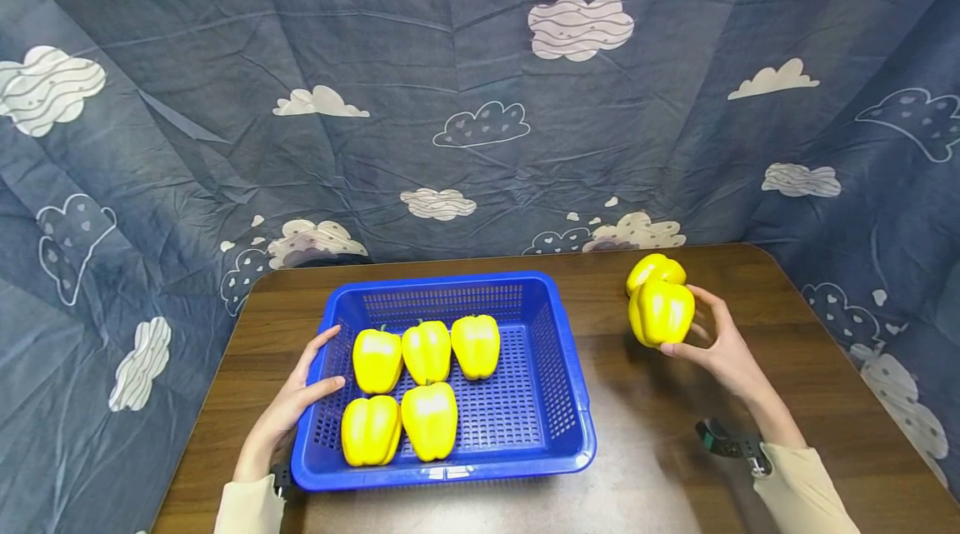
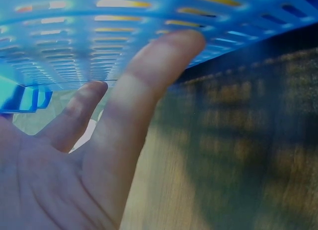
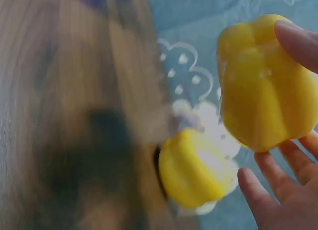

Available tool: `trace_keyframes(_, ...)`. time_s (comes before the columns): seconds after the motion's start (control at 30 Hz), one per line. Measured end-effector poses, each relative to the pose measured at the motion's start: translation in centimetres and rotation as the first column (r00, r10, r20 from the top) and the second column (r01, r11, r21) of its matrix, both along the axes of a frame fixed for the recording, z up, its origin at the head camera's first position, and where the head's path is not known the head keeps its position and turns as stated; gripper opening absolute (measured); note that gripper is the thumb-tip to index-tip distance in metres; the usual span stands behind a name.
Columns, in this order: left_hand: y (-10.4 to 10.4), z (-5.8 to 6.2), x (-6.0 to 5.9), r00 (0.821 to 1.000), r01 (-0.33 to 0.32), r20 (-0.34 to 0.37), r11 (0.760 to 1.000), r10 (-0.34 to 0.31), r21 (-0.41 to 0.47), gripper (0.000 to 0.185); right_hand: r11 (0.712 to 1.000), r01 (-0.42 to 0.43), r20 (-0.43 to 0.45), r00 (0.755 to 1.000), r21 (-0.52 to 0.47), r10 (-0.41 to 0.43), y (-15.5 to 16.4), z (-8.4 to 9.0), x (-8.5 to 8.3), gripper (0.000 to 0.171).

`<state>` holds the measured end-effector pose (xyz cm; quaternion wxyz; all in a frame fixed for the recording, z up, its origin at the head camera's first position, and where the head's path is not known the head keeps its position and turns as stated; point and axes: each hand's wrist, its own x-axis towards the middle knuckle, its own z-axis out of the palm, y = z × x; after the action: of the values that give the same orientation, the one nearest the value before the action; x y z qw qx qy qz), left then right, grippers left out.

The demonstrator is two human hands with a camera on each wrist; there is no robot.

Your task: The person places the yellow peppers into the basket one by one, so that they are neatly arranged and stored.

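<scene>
My left hand [image 1: 288, 401] holds the left rim of a blue plastic basket [image 1: 573, 401], its thumb reaching over the edge. In the left wrist view, fingers [image 2: 134, 106] lie against the slotted outer wall. Several yellow bell peppers [image 1: 430, 421] sit inside, filling the left and middle of the basket. Right of it, my right hand [image 1: 723, 351] grips a yellow bell pepper [image 1: 663, 313] between thumb and fingers, raised over the table. Just behind, another yellow bell pepper [image 1: 651, 267] stands near the table's back edge, partly covered by the held one in the head view.
The wooden table [image 1: 630, 451] has rounded back corners. A dark blue curtain with cloud prints [image 1: 450, 42] hangs right behind it and along both sides. A dark wristband [image 1: 727, 441] is on the right wrist.
</scene>
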<state>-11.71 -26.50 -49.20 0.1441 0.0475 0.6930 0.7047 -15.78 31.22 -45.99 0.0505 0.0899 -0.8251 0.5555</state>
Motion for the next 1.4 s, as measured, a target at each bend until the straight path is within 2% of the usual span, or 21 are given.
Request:
trace_keyframes(0.33,0.0,0.0,0.0,1.000,-0.009,0.009,1.000,0.009,0.000,0.070,0.998,-0.057,-0.008,0.998,-0.031,0.057,-3.4,2.3,1.1,0.087)
trace_keyframes(0.5,0.0,-0.1,0.0,1.000,-0.009,0.010,1.000,0.009,0.002,0.070,0.992,-0.111,-0.035,0.993,-0.065,0.109,-5.0,2.9,1.6,0.088)
trace_keyframes(0.67,0.0,-0.1,0.0,1.000,-0.008,0.005,1.000,0.008,-0.001,0.070,0.984,-0.162,-0.024,0.987,-0.072,0.161,-6.6,3.3,2.0,0.091)
trace_keyframes(0.93,0.0,0.0,0.0,1.000,-0.010,0.006,1.000,0.010,-0.003,0.070,0.980,-0.200,0.013,0.980,0.017,0.200,-8.5,3.1,2.4,0.093)
trace_keyframes(1.4,0.0,0.0,-0.1,1.000,-0.005,0.004,1.000,0.005,-0.005,0.071,0.957,-0.291,0.041,0.956,-0.022,0.292,-12.2,2.5,3.5,0.092)
